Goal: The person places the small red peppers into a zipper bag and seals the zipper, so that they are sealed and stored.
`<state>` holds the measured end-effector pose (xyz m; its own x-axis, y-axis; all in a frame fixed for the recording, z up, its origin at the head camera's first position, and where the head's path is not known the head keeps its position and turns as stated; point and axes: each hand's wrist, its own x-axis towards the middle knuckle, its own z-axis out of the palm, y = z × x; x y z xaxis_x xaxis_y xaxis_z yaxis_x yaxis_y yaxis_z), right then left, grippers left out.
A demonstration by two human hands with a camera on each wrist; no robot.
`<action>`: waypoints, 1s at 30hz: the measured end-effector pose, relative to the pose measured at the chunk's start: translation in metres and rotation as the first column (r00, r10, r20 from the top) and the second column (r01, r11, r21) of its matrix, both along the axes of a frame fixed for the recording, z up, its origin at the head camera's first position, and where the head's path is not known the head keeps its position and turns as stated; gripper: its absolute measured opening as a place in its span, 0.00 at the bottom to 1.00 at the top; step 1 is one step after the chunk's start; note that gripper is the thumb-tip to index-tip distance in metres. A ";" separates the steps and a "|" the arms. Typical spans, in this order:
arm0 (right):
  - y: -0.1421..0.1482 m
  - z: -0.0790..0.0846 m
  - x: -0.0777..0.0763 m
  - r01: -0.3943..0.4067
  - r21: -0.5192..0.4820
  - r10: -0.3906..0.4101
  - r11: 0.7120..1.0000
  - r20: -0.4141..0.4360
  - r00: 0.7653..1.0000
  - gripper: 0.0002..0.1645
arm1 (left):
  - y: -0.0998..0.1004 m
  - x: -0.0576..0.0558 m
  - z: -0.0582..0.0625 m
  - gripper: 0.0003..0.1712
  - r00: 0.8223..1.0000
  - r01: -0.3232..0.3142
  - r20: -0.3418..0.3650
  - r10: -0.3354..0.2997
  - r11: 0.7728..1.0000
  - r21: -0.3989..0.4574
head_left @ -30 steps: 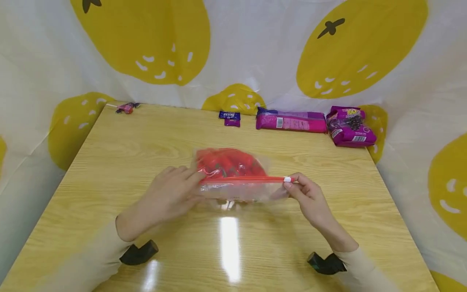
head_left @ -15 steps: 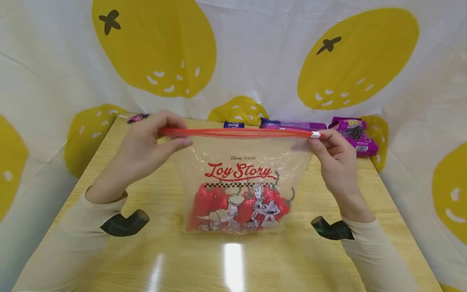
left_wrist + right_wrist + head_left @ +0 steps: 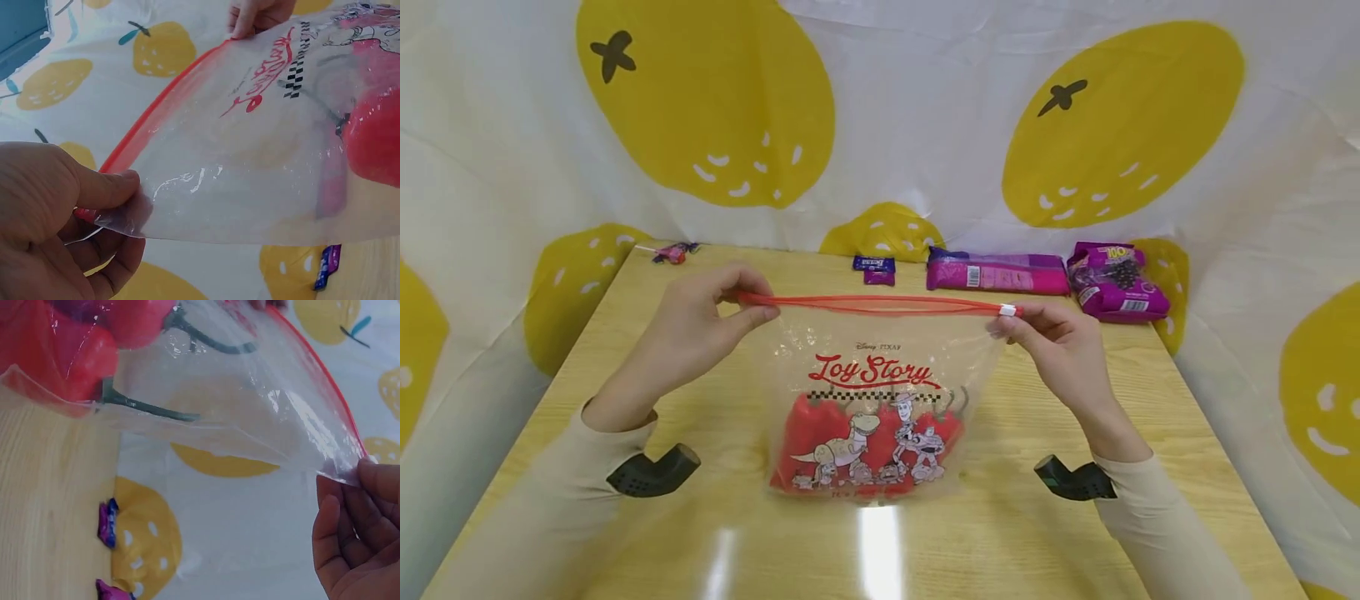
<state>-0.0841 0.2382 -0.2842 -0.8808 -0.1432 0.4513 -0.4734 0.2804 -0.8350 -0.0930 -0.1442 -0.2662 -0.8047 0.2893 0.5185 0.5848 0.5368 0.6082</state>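
Observation:
A clear zip bag [image 3: 880, 333] with a red zip and a "Toy Story" print hangs upright between both hands, over the table's middle. Red peppers [image 3: 812, 425] with green stems fill its lower part; they also show through the plastic in the right wrist view. My left hand [image 3: 703, 321] pinches the left end of the zip between thumb and fingers. With thumb and forefinger, my right hand [image 3: 1063, 346] pinches the right end, beside the white slider [image 3: 1008, 310]. The two red zip strips stand slightly apart in the middle.
Along the back edge of the wooden table [image 3: 1075, 517] lie a lollipop [image 3: 676, 253], small wrapped sweets [image 3: 874, 264], a long purple packet [image 3: 1000, 272] and a purple bag [image 3: 1117, 282] with a dark fruit picture. A lemon-patterned cloth [image 3: 917, 100] hangs behind.
The bag has swung from tilted away to upright, its print now facing me. My left hand has taken the zip's left end. Since half a second ago, both hands have sunk slightly.

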 end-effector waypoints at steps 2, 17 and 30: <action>-0.003 0.006 0.001 -0.018 -0.034 0.018 0.999 -0.023 1.000 0.07 | -0.002 0.002 0.004 0.09 1.000 -0.003 -0.011 0.003 0.999 0.036; -0.007 0.018 0.008 -0.018 -0.083 0.017 0.996 -0.012 1.000 0.08 | -0.006 0.008 0.014 0.11 0.996 -0.003 -0.084 0.001 1.000 -0.017; -0.012 0.018 0.012 -0.060 -0.198 0.047 0.978 -0.071 0.996 0.06 | 0.143 0.022 0.041 0.16 0.849 -0.122 -0.507 -0.151 0.876 -0.466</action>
<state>-0.0725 0.2264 -0.2662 -0.8421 -0.0906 0.5317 -0.5384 0.0844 -0.8384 -0.0712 -0.0008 -0.2248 -0.4513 0.6124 0.6490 0.7437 0.6601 -0.1057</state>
